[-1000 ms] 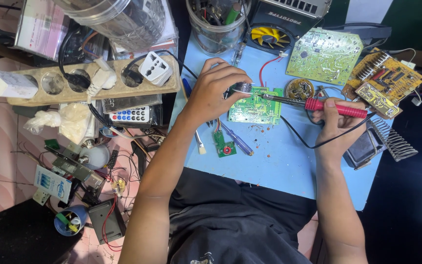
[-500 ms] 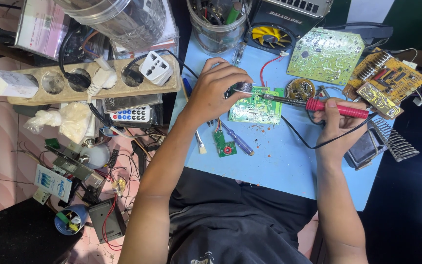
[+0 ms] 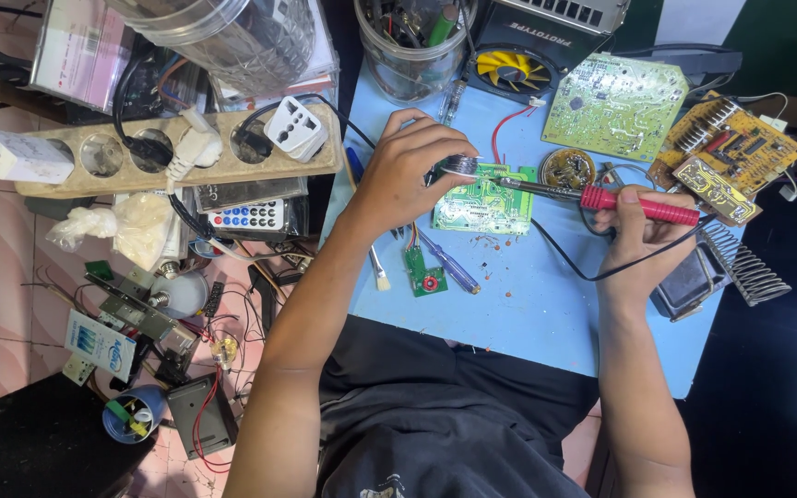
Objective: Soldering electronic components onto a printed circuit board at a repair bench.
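A green circuit board (image 3: 483,201) lies on the blue table (image 3: 546,304). My left hand (image 3: 408,171) rests at the board's upper left edge, its fingers closed on a small metal part or tool (image 3: 454,166). My right hand (image 3: 636,231) grips the red handle of a soldering iron (image 3: 601,197), whose metal tip points left and touches the board's upper right corner. The iron's black cord (image 3: 592,267) loops across the table below my right hand.
A small green board (image 3: 424,273) and a blue screwdriver (image 3: 449,266) lie below the main board. Larger boards (image 3: 615,106) (image 3: 729,157), a solder tin (image 3: 568,169), a fan (image 3: 509,69) and a jar of tools (image 3: 412,41) sit beyond. A beige power strip (image 3: 168,152) lies left.
The soldering iron's tip has shifted slightly along the board's upper edge; both hands stay in nearly the same place.
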